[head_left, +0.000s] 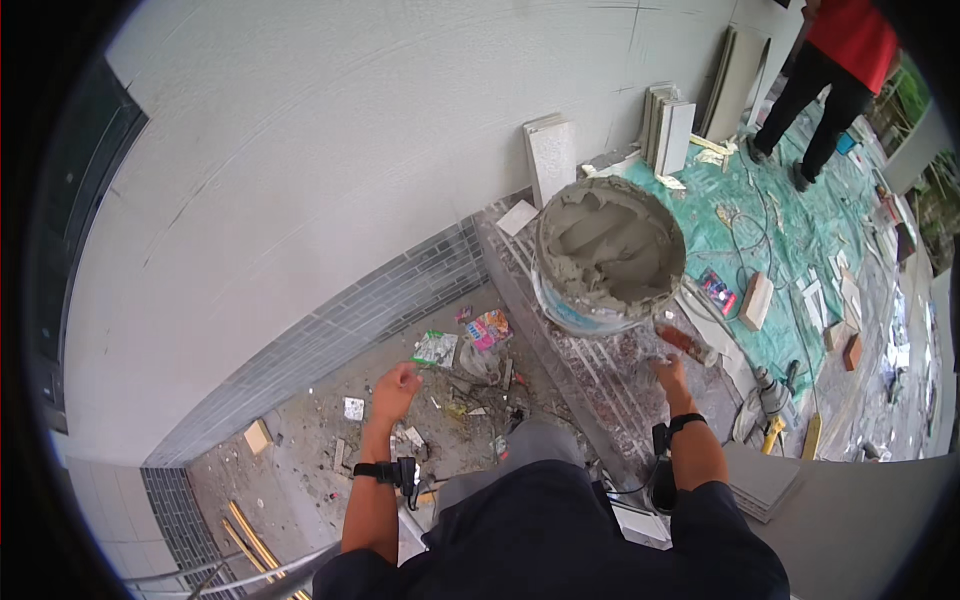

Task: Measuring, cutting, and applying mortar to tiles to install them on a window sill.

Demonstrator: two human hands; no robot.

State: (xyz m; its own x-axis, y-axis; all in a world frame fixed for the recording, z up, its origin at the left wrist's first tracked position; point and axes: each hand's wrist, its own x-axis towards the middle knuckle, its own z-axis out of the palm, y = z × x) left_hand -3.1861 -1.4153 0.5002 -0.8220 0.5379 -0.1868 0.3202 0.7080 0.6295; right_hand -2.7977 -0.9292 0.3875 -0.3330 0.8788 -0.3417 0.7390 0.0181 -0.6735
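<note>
My left hand (396,392) is held over the littered lower floor, fingers loosely curled and apart, holding nothing. My right hand (672,376) hangs over the speckled stone ledge (590,380), fingers slightly bent with nothing visible in them. Just above it lies a reddish-brown cylinder (683,343), possibly a bottle. A large bucket of grey mortar (610,245) stands on the ledge beyond both hands, closer to my right one. A power tool (775,400) lies to the right of that hand.
A person in red (840,50) stands on green sheeting (730,205) at upper right. Tiles (550,160) lean against the white wall (330,130). Wrappers (488,330) and rubble litter the lower floor. A brick (755,300), cables and grey boards (760,490) lie rightward.
</note>
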